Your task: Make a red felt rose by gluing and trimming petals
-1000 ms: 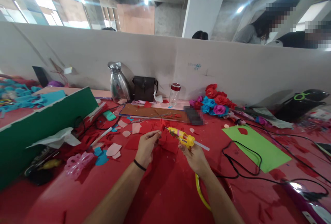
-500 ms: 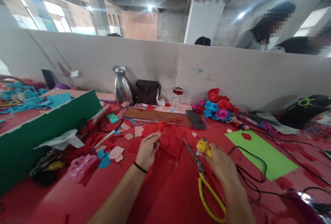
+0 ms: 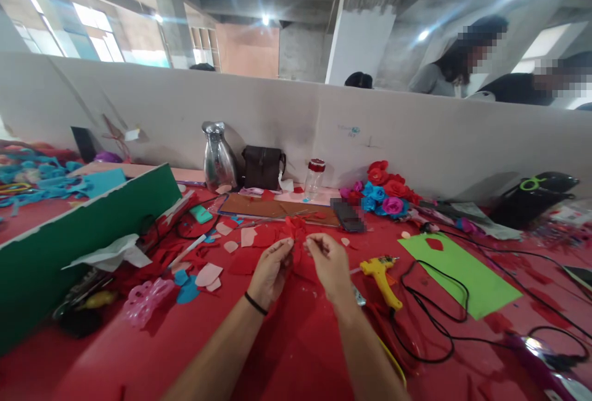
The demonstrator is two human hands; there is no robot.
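Observation:
Near the middle of the red table, my left hand (image 3: 272,268) is closed in a pinch on a red crepe paper flower (image 3: 295,227). Facing it, my right hand (image 3: 329,262) has thumb and fingertips pressed together at the right side of the red paper. Whatever lies between those right fingertips is too small to make out. A yellow glue gun (image 3: 383,276) lies on the table to the right of my right hand, its nozzle toward the right. The scissors are mostly hidden under my right forearm, with part of a yellow handle (image 3: 392,358) showing.
A green board (image 3: 92,253) stands at the left. Behind are a steel jug (image 3: 219,160), dark bag (image 3: 263,168), glass jar (image 3: 315,179), phone (image 3: 348,214) and paper roses (image 3: 393,188). Black cable (image 3: 432,321) loops beside a light green sheet (image 3: 462,274). Other people are beyond the partition (image 3: 208,95).
My right hand has let go of the glue gun, which now lies on the table, and has moved left to the red paper beside my left hand. The scissors are now largely covered.

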